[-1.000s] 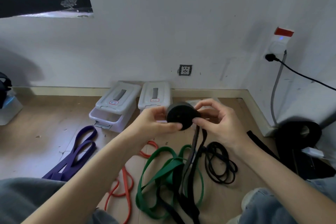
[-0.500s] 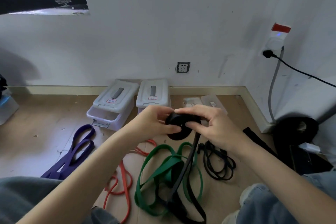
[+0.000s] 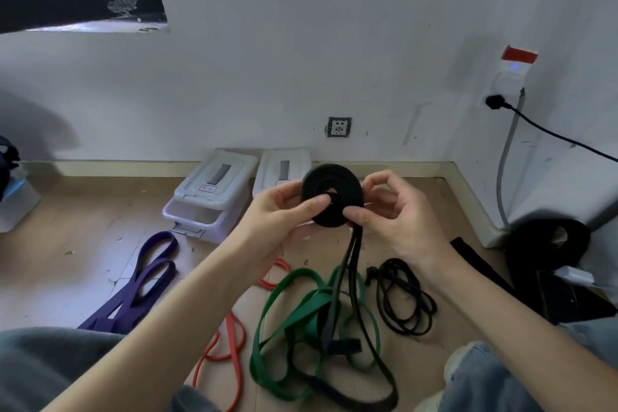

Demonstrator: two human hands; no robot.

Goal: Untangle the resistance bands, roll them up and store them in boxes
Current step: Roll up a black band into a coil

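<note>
Wooden floor [image 3: 67,264] meeting a white wall [image 3: 301,60], seen from above by a seated person. At far left on the floor lies a purple resistance band [image 3: 140,284], folded in loops; beside it, toward centre, an orange resistance band [image 3: 230,338] runs partly under the left forearm. Against the skirting stand two lidded translucent storage boxes [image 3: 214,191], side by side, the right one partly hidden behind the hands. Centre: the left hand [image 3: 277,214] grips the left edge of a rolled black resistance band [image 3: 332,196], thumb pressed on its face near the small central hole; the right hand [image 3: 398,214] pinches the roll's lower right edge, fingers curled. The roll is held upright in the air, above the floor and in front of the boxes. Its unrolled tail hangs down from the right thumb to the floor, crossing a green resistance band [image 3: 287,311] lying in tangled loops. Right of these lies a coiled black cable [image 3: 404,301]. At far right, a black plug [image 3: 495,101] sits in a wall socket [image 3: 505,87].
</note>
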